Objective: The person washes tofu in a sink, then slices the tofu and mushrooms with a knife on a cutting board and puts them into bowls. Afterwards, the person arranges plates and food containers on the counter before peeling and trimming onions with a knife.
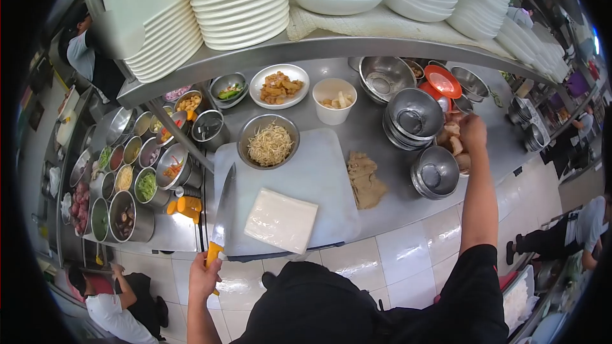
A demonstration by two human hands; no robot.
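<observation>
Left grip [205,274] clenched on a yellow-handled knife [224,207]
The blade points away over the cutting board [331,178]; the right grip [473,132] reaches among pale chunks [451,137], its hold unclear.

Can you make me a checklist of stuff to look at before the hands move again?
1. Knife held by its handle: ok, the left hand has it.
2. Right hand away from the blade: ok, it's far off, at the brown chunks.
3. Right hand's grip on a chunk: cannot tell, the fingers are partly hidden.
4. White packet lying flat on the board: ok.
5. Board free of bowls: not ok, the sprout bowl is on it.
6. Board won't slip: cannot tell.
</observation>
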